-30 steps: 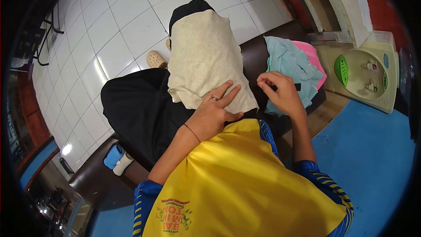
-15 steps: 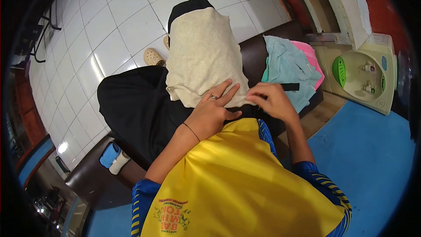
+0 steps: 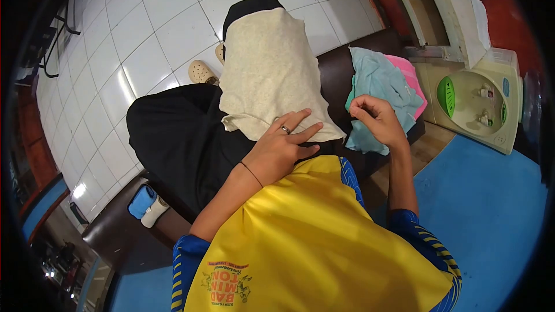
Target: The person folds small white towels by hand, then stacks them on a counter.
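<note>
A cream cloth (image 3: 269, 63) lies spread over my black-clad leg, with its near corner flat beside my lap. My left hand (image 3: 283, 141) rests on the cloth's near edge, fingers spread and a ring on one of them. To the right, my right hand (image 3: 376, 120) is off the cloth, thumb and fingertips pinched together. Whether anything small sits in that pinch I cannot make out. Just behind the right hand, a light blue cloth (image 3: 378, 81) lies crumpled, with a pink cloth (image 3: 407, 75) partly under it.
The cloths lie on a dark brown padded bench (image 3: 335, 75). At its left end sit a blue roll (image 3: 141, 201) and a cream roll (image 3: 155, 212). A beige basin unit (image 3: 474, 101) stands at right. Beige clogs (image 3: 202, 72) are on the white tiled floor (image 3: 156, 34).
My right hand has let go of the cream cloth's near right corner and moved right and up, in front of the light blue cloth. My left hand stays almost in place.
</note>
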A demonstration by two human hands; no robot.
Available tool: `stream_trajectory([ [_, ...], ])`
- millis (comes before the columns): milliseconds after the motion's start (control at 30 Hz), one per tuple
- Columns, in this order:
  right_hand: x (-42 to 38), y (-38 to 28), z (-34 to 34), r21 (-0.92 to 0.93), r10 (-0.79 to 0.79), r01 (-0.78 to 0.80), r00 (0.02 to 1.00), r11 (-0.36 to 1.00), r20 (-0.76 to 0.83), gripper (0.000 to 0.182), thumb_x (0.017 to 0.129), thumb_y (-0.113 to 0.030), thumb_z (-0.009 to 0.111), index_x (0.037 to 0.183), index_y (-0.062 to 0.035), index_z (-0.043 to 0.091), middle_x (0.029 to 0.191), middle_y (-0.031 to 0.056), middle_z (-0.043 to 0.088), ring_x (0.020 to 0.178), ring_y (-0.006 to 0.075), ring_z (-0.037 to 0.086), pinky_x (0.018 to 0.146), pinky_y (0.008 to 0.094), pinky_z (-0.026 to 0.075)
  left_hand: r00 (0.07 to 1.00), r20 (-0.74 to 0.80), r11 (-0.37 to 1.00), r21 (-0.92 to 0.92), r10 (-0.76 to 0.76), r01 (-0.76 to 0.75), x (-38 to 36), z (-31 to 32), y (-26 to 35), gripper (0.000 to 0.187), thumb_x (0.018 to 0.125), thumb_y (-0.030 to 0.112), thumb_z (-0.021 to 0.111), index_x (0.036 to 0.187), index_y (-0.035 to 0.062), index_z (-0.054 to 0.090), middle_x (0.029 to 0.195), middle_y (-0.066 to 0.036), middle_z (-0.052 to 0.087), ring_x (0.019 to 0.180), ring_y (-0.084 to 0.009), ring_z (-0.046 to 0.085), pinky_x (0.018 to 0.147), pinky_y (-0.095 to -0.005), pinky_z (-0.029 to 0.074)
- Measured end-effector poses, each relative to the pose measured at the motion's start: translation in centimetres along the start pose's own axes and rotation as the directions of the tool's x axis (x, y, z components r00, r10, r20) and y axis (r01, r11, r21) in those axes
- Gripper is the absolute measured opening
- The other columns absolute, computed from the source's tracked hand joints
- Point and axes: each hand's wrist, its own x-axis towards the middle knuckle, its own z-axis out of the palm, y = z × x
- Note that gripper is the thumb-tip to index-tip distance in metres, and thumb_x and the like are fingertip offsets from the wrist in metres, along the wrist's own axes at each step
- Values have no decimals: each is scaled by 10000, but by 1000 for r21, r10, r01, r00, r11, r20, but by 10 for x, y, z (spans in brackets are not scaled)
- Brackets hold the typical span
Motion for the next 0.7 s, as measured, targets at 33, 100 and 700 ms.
stream_trajectory([
  [33, 0, 0, 1, -13, 7, -7, 1000, 1000, 17, 113, 925, -89, 642, 920, 23, 639, 796, -13, 616, 746, 56, 548, 680, 232, 464, 1000, 23, 999, 38, 5, -6, 0, -2, 2, 279, 763, 89, 673, 1016, 159, 769, 1389, -1, 564, 1367, -323, 417, 1097, -461, 380],
  [100, 0, 3, 3, -26, 13, -12, 999, 1000, 36, 118, 923, -91, 644, 919, 27, 644, 794, -6, 624, 745, 56, 554, 679, 234, 467, 999, 44, 997, 78, 8, -11, 2, -6, 6, 284, 781, 102, 665, 1043, 156, 761, 1379, 2, 572, 1367, -310, 420, 1103, -466, 373],
  [700, -6, -6, 32, -130, 57, -45, 994, 991, 95, 156, 837, -103, 732, 923, 24, 704, 745, 23, 665, 678, 60, 572, 631, 231, 470, 995, 10, 972, 213, -102, 98, -2, -2, 13, 444, 746, 71, 639, 1168, 192, 708, 904, -24, 529, 884, -200, 540, 764, -299, 498],
])
